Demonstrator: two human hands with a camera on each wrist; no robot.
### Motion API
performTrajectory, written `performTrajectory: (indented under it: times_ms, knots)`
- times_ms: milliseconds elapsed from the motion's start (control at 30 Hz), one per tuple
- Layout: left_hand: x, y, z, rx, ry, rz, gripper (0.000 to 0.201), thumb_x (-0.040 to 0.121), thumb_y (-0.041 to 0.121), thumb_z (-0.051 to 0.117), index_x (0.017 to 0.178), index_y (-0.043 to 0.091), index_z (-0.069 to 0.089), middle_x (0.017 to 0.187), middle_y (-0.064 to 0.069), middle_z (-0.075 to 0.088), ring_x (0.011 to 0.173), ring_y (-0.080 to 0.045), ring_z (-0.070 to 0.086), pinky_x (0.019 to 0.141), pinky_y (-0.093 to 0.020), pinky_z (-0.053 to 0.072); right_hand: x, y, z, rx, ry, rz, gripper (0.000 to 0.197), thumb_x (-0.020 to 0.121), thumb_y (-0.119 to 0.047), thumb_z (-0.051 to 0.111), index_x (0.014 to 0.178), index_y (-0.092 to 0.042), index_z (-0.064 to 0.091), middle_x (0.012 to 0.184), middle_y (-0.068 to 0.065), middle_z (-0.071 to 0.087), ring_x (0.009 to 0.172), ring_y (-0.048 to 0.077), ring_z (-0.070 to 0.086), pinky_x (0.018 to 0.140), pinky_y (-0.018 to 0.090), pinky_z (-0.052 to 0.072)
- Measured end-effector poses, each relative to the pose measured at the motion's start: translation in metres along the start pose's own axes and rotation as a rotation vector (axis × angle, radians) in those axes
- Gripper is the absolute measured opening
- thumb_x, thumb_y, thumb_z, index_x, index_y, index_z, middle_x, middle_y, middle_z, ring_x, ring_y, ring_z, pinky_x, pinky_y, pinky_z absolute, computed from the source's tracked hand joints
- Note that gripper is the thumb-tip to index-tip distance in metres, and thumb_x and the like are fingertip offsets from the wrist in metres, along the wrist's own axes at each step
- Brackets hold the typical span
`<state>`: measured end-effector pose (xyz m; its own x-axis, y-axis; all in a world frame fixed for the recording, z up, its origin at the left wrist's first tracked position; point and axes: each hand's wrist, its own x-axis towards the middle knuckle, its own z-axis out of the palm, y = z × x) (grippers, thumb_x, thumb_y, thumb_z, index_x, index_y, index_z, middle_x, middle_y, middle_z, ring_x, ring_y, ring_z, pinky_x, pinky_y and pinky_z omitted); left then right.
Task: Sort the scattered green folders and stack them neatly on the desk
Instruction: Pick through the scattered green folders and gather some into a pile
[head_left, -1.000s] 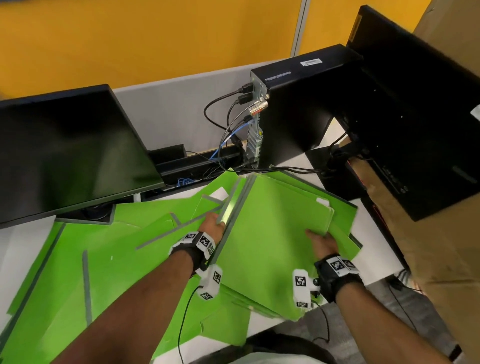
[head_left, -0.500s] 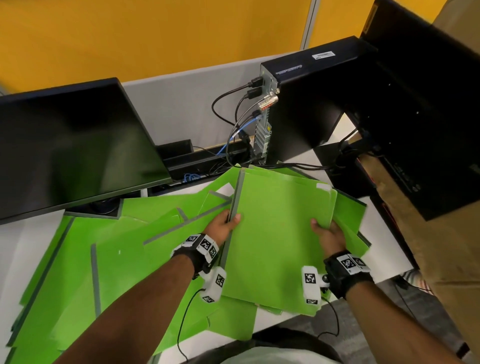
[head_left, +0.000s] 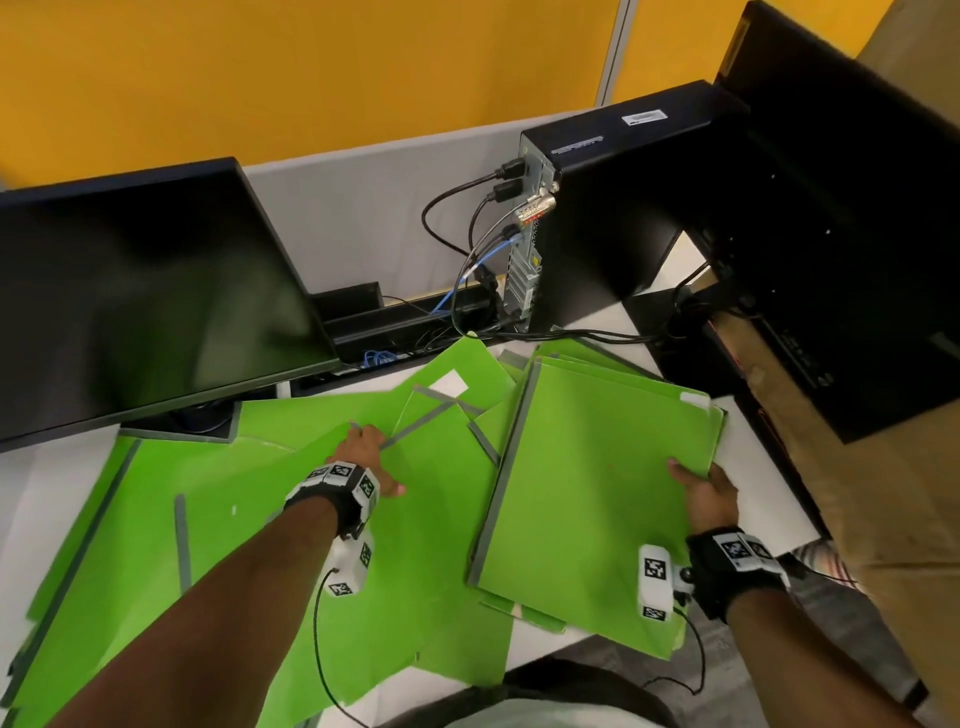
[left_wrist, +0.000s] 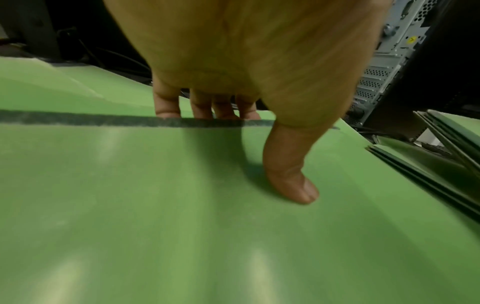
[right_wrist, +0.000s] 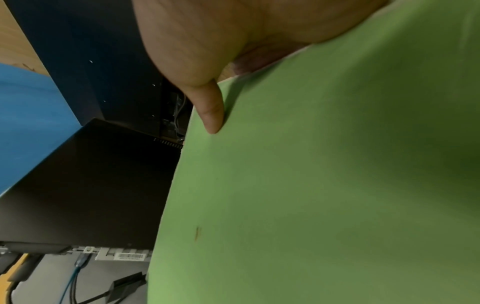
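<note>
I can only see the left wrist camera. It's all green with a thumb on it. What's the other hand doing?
Observer: The right hand grips the right edge of a stack of folders, thumb on top.
Child: Are there lots more folders to sort?
Observer: Yes. Loose folders lie overlapping across the desk, reaching a monitor on the left.
Child: What's next to the stack?
Observer: A cardboard box stands to its right, past the desk edge.
</note>
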<state>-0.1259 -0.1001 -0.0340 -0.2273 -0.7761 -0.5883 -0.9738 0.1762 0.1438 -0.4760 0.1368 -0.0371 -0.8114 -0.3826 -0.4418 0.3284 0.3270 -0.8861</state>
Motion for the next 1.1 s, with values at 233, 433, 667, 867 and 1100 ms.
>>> performTrajectory:
  times_ms: [233, 433, 667, 867, 1100]
  knots:
    - [-0.007, -0.021, -0.024, -0.408, 0.055, -0.043, 0.088, 0.068, 0.038, 0.081, 0.138, 0.013, 0.033, 0.135, -0.013, 0.051, 0.114, -0.031, 0.055, 0.094, -0.039, 0.048, 0.003, 0.013, 0.0, -0.007, 0.0, 0.009, 0.042, 0.08, -0.012, 0.071, 0.12, -0.005, 0.06, 0.117, 0.019, 0.065, 0.101, 0.035, 0.062, 0.099, 0.051, 0.045]
    - [-0.035, 0.001, -0.023, -0.856, 0.112, -0.006, 0.062, 0.089, 0.021, 0.063, 0.142, 0.007, 0.035, 0.139, -0.008, 0.045, 0.131, -0.027, 0.041, 0.107, -0.038, 0.032, -0.006, 0.014, 0.04, -0.085, -0.102, 0.012, 0.056, 0.079, -0.022, 0.073, 0.131, -0.011, 0.054, 0.125, 0.009, 0.062, 0.114, 0.029, 0.057, 0.103, 0.038, 0.04]
    - [-0.061, 0.006, -0.005, -1.123, 0.082, 0.049, 0.092, 0.076, 0.045, 0.074, 0.147, 0.013, 0.024, 0.14, 0.006, 0.039, 0.133, -0.019, 0.039, 0.114, -0.039, 0.028, -0.041, 0.009, 0.104, -0.254, -0.26, -0.026, 0.036, 0.092, -0.02, 0.058, 0.129, -0.017, 0.056, 0.109, 0.0, 0.058, 0.104, 0.021, 0.056, 0.089, 0.028, 0.04]
    - [-0.077, -0.005, 0.004, -1.178, 0.089, 0.047, 0.059, 0.078, 0.011, 0.075, 0.126, 0.018, 0.041, 0.122, 0.0, 0.06, 0.108, -0.017, 0.06, 0.095, -0.031, 0.045, -0.052, 0.017, 0.149, -0.366, -0.367, -0.076, 0.048, 0.091, -0.03, 0.06, 0.137, -0.021, 0.051, 0.133, 0.004, 0.058, 0.123, 0.025, 0.054, 0.105, 0.035, 0.04]
    - [-0.098, -0.017, 0.008, -1.332, 0.198, 0.064, 0.064, 0.081, 0.006, 0.071, 0.134, 0.016, 0.037, 0.118, 0.006, 0.053, 0.11, -0.014, 0.052, 0.102, -0.029, 0.037, -0.063, 0.006, 0.169, -0.541, -0.543, -0.122, 0.049, 0.093, -0.034, 0.056, 0.138, -0.019, 0.047, 0.141, 0.004, 0.051, 0.13, 0.026, 0.047, 0.11, 0.038, 0.036]
